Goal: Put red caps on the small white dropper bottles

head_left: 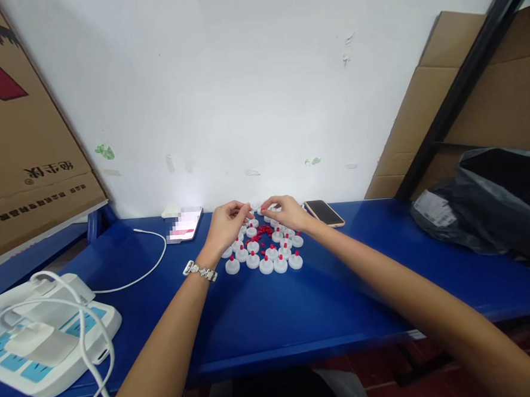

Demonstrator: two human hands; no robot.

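Note:
Several white round bottle caps (pixel 266 265) with small red tips stand on the blue table in a loose ring. Loose red tip caps (pixel 265 229) lie heaped in the middle of them. Over the ring's left back part, my left hand (pixel 229 223) is closed, its thumb and fingertips pressed together; what they hold, if anything, is too small to make out. My right hand (pixel 288 212) is at the back right of the ring, thumb and forefinger pinched on a red tip cap (pixel 263 210) above a white cap.
A lit phone (pixel 186 223) lies left of the caps, a dark-screened phone (pixel 324 213) to the right. A white power strip (pixel 53 343) with cables takes up the left front. Cardboard boxes (pixel 27 135) lean at the left, and a dark plastic bag (pixel 493 196) sits at the right.

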